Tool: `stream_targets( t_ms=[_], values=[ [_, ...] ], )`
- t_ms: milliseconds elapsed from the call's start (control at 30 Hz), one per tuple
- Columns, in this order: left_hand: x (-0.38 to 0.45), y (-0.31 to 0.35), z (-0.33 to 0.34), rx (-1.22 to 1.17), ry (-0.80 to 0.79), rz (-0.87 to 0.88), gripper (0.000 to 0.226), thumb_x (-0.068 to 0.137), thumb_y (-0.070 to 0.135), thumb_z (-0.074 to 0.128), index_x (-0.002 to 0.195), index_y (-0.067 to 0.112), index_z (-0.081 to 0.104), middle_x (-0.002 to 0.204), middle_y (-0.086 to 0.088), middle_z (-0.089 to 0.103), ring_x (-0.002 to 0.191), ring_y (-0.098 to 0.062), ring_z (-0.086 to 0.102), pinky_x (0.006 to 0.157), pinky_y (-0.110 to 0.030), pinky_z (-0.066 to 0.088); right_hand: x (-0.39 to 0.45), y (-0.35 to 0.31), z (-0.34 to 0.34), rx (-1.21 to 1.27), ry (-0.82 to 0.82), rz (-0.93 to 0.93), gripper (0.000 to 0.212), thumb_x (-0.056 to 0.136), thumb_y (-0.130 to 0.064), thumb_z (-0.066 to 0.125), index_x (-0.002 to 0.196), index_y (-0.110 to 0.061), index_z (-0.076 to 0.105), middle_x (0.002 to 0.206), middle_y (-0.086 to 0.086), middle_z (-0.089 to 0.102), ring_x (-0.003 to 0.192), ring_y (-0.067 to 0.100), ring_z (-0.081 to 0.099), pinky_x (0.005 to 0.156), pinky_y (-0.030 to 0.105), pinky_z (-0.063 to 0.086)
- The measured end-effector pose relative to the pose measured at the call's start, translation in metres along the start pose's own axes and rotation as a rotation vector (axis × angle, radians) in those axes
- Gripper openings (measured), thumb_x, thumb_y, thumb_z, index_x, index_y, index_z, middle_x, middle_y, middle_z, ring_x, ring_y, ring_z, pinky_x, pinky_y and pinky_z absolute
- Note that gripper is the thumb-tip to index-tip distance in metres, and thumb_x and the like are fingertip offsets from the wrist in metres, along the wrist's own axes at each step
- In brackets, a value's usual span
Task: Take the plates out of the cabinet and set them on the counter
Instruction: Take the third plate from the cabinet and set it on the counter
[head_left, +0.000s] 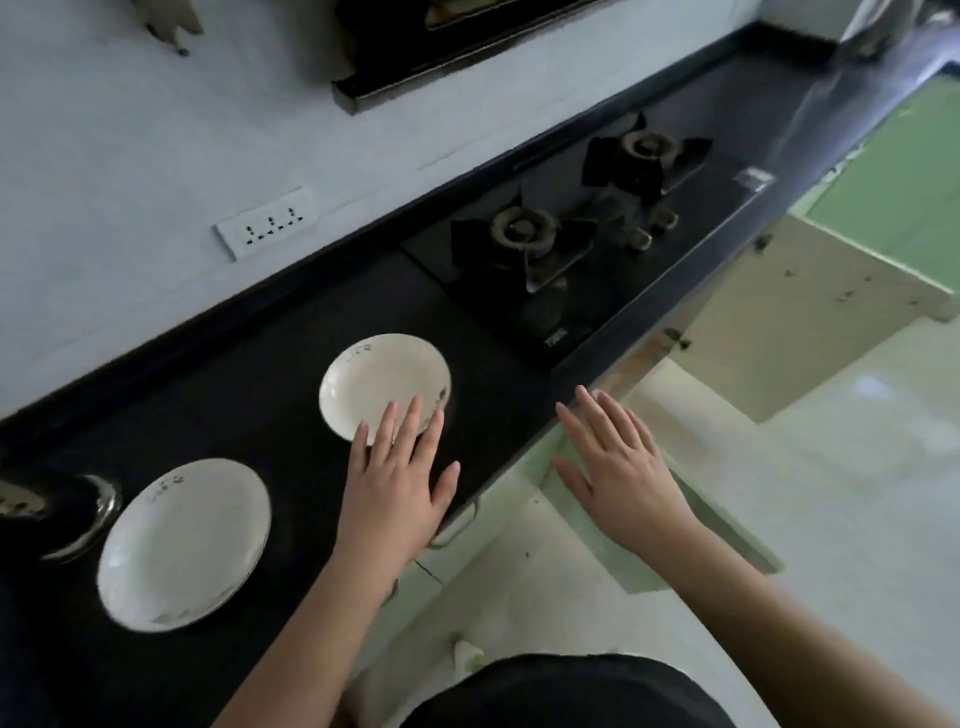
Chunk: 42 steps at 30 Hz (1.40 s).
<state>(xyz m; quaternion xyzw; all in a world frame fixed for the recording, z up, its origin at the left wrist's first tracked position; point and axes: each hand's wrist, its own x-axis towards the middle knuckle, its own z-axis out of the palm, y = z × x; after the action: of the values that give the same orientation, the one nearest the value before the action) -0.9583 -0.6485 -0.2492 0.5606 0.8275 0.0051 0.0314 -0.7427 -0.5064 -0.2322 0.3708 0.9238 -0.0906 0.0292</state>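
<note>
Two plates (184, 543) flank stove (566, 244), open cabinet door (810, 306).

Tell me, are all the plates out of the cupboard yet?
Two white plates already sit on the black counter: a larger plate and a smaller plate. The left hand lies flat, fingertips over the smaller plate's edge. The right hand is open and empty. The cabinet door stands open, but its inside is hidden, so more may remain.
</note>
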Motion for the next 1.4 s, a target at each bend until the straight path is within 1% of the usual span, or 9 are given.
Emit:
stream_targets(
  t_ms=[133, 300, 567, 700, 800, 933, 1167, 1267, 1400],
  values=[
    [0.022, 0.057, -0.010, 0.022, 0.023, 0.162, 0.069, 0.097, 0.061, -0.003, 0.156, 0.028, 0.011, 0.163, -0.001, 0.011, 0.151, -0.023, 0.001, 0.119, -0.050, -0.004, -0.050, 0.044, 0.000, 0.054, 0.058, 0.164, 0.068, 0.096, -0.063, 0.005, 0.155, -0.029, 0.011, 0.164, 0.000, 0.006, 0.150, 0.021, -0.005, 0.121, 0.046, 0.007],
    [0.031, 0.152, -0.017, 0.012, 0.008, 0.353, 0.072, 0.094, 0.067, -0.010, 0.156, 0.032, -0.003, 0.164, 0.003, -0.004, 0.149, -0.016, -0.016, 0.116, -0.046, -0.022, -0.121, 0.107, 0.000, 0.123, 0.112, 0.370, 0.068, 0.094, -0.065, 0.000, 0.154, -0.033, -0.004, 0.161, -0.006, -0.011, 0.145, 0.013, -0.023, 0.117, 0.034, -0.015],
    [0.018, 0.308, -0.008, -0.061, -0.055, 0.553, 0.071, 0.085, 0.072, -0.018, 0.148, 0.040, -0.020, 0.163, 0.008, -0.010, 0.150, -0.015, -0.007, 0.120, -0.048, -0.007, -0.238, 0.187, 0.000, 0.150, 0.161, 0.599, 0.069, 0.092, -0.064, -0.003, 0.153, -0.034, -0.010, 0.158, -0.010, -0.019, 0.144, 0.011, -0.023, 0.118, 0.034, -0.014],
    [0.006, 0.365, -0.002, -0.090, -0.085, 0.599, 0.069, 0.086, 0.072, -0.014, 0.148, 0.043, -0.019, 0.164, 0.007, -0.002, 0.151, -0.015, 0.003, 0.121, -0.049, 0.002, -0.279, 0.220, 0.003, 0.151, 0.166, 0.684, 0.066, 0.093, -0.063, -0.003, 0.152, -0.034, -0.015, 0.158, -0.010, -0.019, 0.145, 0.010, -0.021, 0.117, 0.033, -0.015],
    [0.006, 0.391, -0.002, -0.153, -0.097, 0.603, 0.067, 0.088, 0.071, -0.006, 0.148, 0.045, -0.014, 0.165, 0.004, 0.008, 0.150, -0.018, 0.010, 0.121, -0.048, 0.012, -0.297, 0.236, 0.005, 0.171, 0.169, 0.743, 0.065, 0.094, -0.062, 0.000, 0.150, -0.034, -0.017, 0.161, -0.008, -0.011, 0.147, 0.010, -0.013, 0.117, 0.032, -0.015],
    [0.026, 0.417, 0.000, -0.107, -0.105, 0.656, 0.066, 0.086, 0.071, -0.010, 0.146, 0.045, -0.019, 0.165, 0.005, 0.006, 0.151, -0.019, 0.005, 0.121, -0.046, 0.004, -0.300, 0.260, 0.004, 0.139, 0.178, 0.802, 0.062, 0.094, -0.062, -0.001, 0.146, -0.035, -0.021, 0.162, -0.007, -0.007, 0.148, 0.011, -0.011, 0.117, 0.034, -0.016],
    [0.072, 0.477, 0.008, -0.068, -0.127, 0.791, 0.070, 0.083, 0.070, -0.018, 0.147, 0.042, -0.019, 0.165, 0.007, -0.002, 0.151, -0.016, -0.005, 0.120, -0.049, -0.006, -0.287, 0.312, 0.001, 0.090, 0.167, 0.901, 0.062, 0.092, -0.063, -0.007, 0.144, -0.037, -0.028, 0.157, -0.009, -0.021, 0.143, 0.009, -0.023, 0.114, 0.035, -0.023],
    [0.089, 0.506, 0.011, -0.035, -0.113, 0.855, 0.072, 0.086, 0.067, -0.016, 0.151, 0.038, -0.016, 0.165, 0.006, -0.006, 0.149, -0.015, -0.015, 0.118, -0.050, -0.014, -0.283, 0.332, 0.001, 0.078, 0.151, 0.951, 0.061, 0.091, -0.063, -0.009, 0.142, -0.037, -0.030, 0.155, -0.010, -0.024, 0.140, 0.007, -0.028, 0.114, 0.035, -0.024],
    [0.104, 0.540, 0.017, 0.002, -0.106, 0.929, 0.070, 0.087, 0.066, -0.015, 0.149, 0.035, -0.023, 0.161, 0.006, -0.022, 0.141, -0.014, -0.035, 0.110, -0.042, -0.031, -0.284, 0.362, 0.002, 0.083, 0.152, 1.015, 0.062, 0.089, -0.064, -0.013, 0.143, -0.037, -0.029, 0.156, -0.010, -0.024, 0.141, 0.007, -0.027, 0.114, 0.036, -0.023]
  ],
)
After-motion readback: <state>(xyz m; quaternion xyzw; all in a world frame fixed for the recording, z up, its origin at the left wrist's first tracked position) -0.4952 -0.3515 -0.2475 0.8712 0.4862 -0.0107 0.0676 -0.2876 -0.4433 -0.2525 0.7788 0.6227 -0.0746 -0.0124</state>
